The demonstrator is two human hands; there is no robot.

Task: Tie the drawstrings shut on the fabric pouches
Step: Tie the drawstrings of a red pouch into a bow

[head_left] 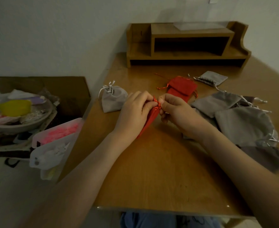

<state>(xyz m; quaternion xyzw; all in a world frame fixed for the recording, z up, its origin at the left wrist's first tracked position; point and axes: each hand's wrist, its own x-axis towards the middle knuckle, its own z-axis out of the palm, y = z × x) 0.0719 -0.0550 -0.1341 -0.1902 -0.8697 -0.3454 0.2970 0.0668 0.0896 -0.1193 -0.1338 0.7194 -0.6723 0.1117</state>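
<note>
Head view, single frame, dim light.

- Left hand (134,111) and right hand (176,109) meet over the middle of the wooden worktop (152,170), knuckles nearly touching.
- Red pouch (149,120) is held between them. Its gathered neck points away from the person and its body slants down and back under the left palm. Cannot tell whether its lower corner touches the worktop.
- Fingers (146,98) of both hands are curled in and narrow, pinching the red drawstring (156,104) bunched at the pouch neck. Whether a knot is formed cannot be told, as the cord is mostly hidden by fingertips.
- Tied grey pouch (113,99) stands just left of the left hand, neck cinched, pale cords sticking up.
- Stack of red pouches (182,87) lies flat beyond the right hand, loose cords trailing.
- Heap of grey pouches (244,122) lies flat and overlapping to the right of the right forearm, with white cord ends showing.
- One more flat grey pouch (213,78) lies apart, farther back.
- Wooden desk organiser (184,45) stands at the far edge against the wall.
- Off the worktop's left side is a cardboard box (56,86) of mixed items, with a clear plastic tub (58,133) of pink material in front of it.
</note>
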